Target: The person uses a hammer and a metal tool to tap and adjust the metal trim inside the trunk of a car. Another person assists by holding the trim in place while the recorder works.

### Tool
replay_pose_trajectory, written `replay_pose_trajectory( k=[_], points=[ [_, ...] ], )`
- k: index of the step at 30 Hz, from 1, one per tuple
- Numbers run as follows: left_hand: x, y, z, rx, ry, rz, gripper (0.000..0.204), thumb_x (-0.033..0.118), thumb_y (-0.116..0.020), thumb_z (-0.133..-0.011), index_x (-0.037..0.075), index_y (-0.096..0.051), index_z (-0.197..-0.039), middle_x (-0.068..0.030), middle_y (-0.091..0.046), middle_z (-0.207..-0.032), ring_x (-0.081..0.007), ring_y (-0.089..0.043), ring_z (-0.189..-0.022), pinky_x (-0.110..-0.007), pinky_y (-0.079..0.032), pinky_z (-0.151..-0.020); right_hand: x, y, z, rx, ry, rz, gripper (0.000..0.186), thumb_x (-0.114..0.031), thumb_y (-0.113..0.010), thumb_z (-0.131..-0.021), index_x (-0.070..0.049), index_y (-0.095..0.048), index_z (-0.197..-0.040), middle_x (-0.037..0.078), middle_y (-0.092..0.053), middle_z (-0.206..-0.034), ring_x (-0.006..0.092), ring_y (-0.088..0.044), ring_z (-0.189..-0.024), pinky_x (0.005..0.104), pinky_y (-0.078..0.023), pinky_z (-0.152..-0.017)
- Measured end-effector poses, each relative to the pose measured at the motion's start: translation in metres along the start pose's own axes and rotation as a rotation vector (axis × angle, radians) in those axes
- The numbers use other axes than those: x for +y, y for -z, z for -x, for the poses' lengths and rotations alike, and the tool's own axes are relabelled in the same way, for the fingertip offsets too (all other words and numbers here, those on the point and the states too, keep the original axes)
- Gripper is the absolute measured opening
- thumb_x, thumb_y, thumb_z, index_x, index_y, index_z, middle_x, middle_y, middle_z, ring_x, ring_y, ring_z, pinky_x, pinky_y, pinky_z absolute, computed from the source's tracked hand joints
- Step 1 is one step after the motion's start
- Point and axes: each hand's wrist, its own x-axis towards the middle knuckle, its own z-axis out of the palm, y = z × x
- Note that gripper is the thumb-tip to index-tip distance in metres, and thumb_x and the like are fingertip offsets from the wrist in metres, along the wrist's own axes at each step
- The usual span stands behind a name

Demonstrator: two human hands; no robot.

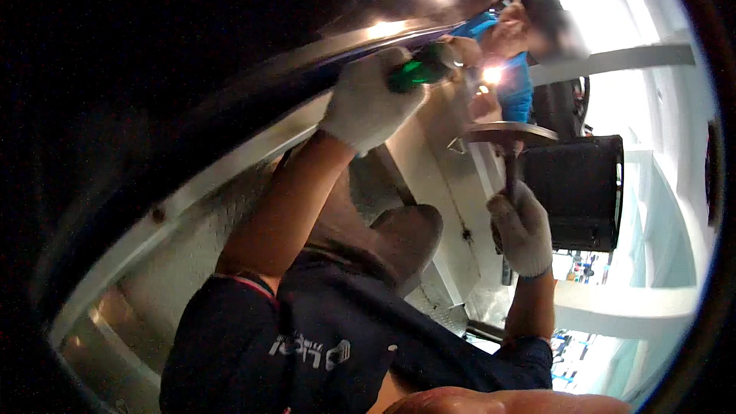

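Note:
In white gloves, my left hand [372,100] grips a dark tool with a translucent green part [414,72], held up beside a metal edge [395,29] along the dark, glossy panel [230,8]. My right hand [520,230] is closed around the upright handle of a hammer [510,135] with a long flat head, lower and to the right of the green tool. The tool's tip is hard to make out against the bright metal and a co-worker's hand behind it.
A co-worker in blue [517,84] leans in at top right, near a small bright light [492,74]. Bare metal panels and beams [429,138] surround my legs. A black padded object, perhaps a seat [573,192], stands at right, before white structural beams [621,299].

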Motion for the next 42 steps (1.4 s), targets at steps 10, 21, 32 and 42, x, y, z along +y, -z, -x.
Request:
replay_pose_trajectory(
  k=[10,21,32,42],
  points=[
    [0.019,-0.026,-0.006,-0.102,-0.353,-0.291,0.025,0.030,-0.075,-0.085,0.009,-0.063,-0.089,-0.0157,-0.066,-0.089,-0.0383,-0.069,-0.083,-0.053,-0.056,-0.072,0.047,-0.007,-0.018,0.317,0.177,-0.512,0.037,-0.046,-0.060,-0.107,-0.009,-0.060,-0.105,-0.002,-0.049,-0.062,0.0079,-0.044,-0.043,0.0256,-0.033,-0.039],
    [0.010,-0.024,-0.007,-0.104,-0.237,-0.265,0.039,0.035,-0.087,-0.077,0.006,-0.064,-0.091,-0.0183,-0.070,-0.090,-0.0362,-0.073,-0.085,-0.048,-0.059,-0.075,0.066,-0.018,-0.022,0.214,0.161,-0.470,0.036,-0.041,-0.058,-0.109,-0.005,-0.061,-0.106,0.001,-0.053,-0.065,0.0099,-0.048,-0.044,0.0263,-0.036,-0.039],
    [-0.003,-0.019,-0.013,-0.061,-0.254,-0.261,0.039,0.040,-0.085,-0.080,0.010,-0.062,-0.085,-0.0148,-0.067,-0.085,-0.0373,-0.070,-0.081,-0.048,-0.054,-0.069,0.055,-0.015,-0.023,0.233,0.216,-0.413,0.035,-0.040,-0.058,-0.109,-0.005,-0.061,-0.109,0.001,-0.056,-0.065,0.0087,-0.048,-0.044,0.0252,-0.036,-0.040],
    [-0.007,-0.020,-0.017,-0.038,-0.238,-0.327,0.027,0.034,-0.079,-0.081,0.012,-0.062,-0.079,-0.0150,-0.066,-0.075,-0.0385,-0.069,-0.074,-0.050,-0.053,-0.065,0.014,-0.018,-0.029,0.116,0.401,-0.329,0.036,-0.037,-0.062,-0.107,-0.002,-0.063,-0.114,0.001,-0.060,-0.069,0.0077,-0.052,-0.049,0.0236,-0.037,-0.043]
  ],
)
